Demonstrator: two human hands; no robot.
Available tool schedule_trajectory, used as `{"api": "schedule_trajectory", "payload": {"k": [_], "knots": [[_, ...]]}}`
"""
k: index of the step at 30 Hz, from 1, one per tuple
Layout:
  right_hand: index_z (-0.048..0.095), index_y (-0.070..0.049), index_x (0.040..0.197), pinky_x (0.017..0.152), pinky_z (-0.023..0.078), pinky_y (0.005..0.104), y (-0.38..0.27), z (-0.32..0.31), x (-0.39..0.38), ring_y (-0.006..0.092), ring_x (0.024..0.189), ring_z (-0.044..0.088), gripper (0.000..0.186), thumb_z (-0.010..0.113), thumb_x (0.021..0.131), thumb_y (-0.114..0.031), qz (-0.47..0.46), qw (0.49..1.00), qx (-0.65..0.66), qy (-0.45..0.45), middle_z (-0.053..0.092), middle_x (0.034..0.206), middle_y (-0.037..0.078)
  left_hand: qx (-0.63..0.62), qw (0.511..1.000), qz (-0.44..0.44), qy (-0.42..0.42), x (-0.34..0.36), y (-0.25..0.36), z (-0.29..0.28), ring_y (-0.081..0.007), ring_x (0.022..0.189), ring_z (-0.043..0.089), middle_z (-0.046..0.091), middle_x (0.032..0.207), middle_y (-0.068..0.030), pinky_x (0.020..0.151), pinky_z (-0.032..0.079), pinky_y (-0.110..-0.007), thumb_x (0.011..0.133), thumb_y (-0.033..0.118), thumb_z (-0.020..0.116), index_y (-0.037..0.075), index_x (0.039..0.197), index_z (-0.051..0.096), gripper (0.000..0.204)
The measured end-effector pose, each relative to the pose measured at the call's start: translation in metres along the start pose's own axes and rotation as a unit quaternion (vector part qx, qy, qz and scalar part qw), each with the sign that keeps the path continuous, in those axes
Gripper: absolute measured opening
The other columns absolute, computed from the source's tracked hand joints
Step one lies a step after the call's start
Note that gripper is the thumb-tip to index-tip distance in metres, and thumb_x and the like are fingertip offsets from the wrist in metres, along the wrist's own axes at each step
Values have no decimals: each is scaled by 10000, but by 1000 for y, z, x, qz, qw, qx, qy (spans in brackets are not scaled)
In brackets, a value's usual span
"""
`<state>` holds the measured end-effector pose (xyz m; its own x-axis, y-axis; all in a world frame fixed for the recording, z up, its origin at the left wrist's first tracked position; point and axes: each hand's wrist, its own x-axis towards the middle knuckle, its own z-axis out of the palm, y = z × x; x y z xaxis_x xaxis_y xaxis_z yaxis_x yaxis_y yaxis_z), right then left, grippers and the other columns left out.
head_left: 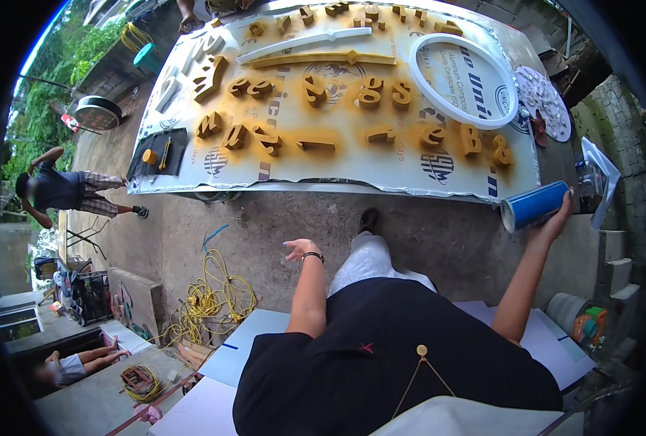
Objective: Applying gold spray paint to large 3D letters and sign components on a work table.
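Observation:
My right hand [561, 216] is wrapped round a blue can [535, 205] with a pale end, tilted sideways by the table's near right corner. My left hand [304, 249], a dark band at its wrist, is held in the air short of the table with its fingers apart and nothing in them. On the printed sheet covering the table [279, 168] stand rows of letter shapes, coated golden brown, among them a letter B [470, 142] and an ampersand [502, 152]. Brown overspray surrounds them. A white oval ring [417, 81] lies to their right.
A white strip [305, 45] and a brown-coated strip [323, 60] lie at the back. A dark mat [157, 152] is at the table's left corner. Tangled yellow cord [210, 298] lies on the floor at left. A person [65, 185] stands beyond; another sits lower left.

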<state>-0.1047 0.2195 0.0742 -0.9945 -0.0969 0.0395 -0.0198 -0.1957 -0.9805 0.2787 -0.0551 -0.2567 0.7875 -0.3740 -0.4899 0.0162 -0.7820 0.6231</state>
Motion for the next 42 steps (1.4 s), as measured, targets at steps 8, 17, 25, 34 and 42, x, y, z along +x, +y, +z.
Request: {"api": "schedule_trajectory", "payload": {"k": [8, 17, 25, 34, 42], "knots": [[482, -124, 1297, 837, 497, 341, 44, 155, -18, 222, 968, 598, 546, 701, 801, -193, -319, 858, -254, -310, 536, 1171, 87, -119, 980, -121, -101, 44, 32, 4, -413, 1274, 409, 189, 1511, -238, 991, 441, -464, 915, 645, 319, 53, 1475, 106, 842], [465, -280, 1299, 611, 551, 396, 194, 409, 54, 294, 786, 633, 592, 723, 767, -304, -488, 629, -454, -401, 505, 1140, 105, -215, 967, 107, -90, 90, 179, 74, -371, 1228, 401, 195, 1447, -255, 966, 456, -468, 974, 493, 368, -18, 1405, 150, 703], [480, -277, 1271, 570, 536, 361, 298, 508, 84, 273, 733, 600, 579, 725, 749, -325, -463, 581, -554, -375, 494, 1133, 118, -69, 984, 156, 48, 92, 187, 136, -426, 1154, 476, 331, 1354, -308, 960, 418, -524, 990, 417, 336, 11, 1393, 170, 595], [479, -275, 1257, 546, 540, 386, 311, 543, 83, 286, 737, 612, 550, 717, 763, -318, -326, 668, -550, -380, 491, 1116, 96, 53, 987, 120, 92, 91, 196, 138, -460, 1139, 480, 367, 1336, -330, 955, 408, -538, 998, 421, 336, 39, 1374, 227, 547], [479, -267, 1252, 572, 536, 405, 322, 556, 78, 301, 784, 623, 537, 714, 771, -306, -264, 711, -521, -392, 504, 1086, 101, 55, 988, 119, 84, 97, 193, 138, -447, 1152, 481, 383, 1341, -319, 974, 411, -518, 1003, 420, 328, 25, 1387, 245, 557]]}}
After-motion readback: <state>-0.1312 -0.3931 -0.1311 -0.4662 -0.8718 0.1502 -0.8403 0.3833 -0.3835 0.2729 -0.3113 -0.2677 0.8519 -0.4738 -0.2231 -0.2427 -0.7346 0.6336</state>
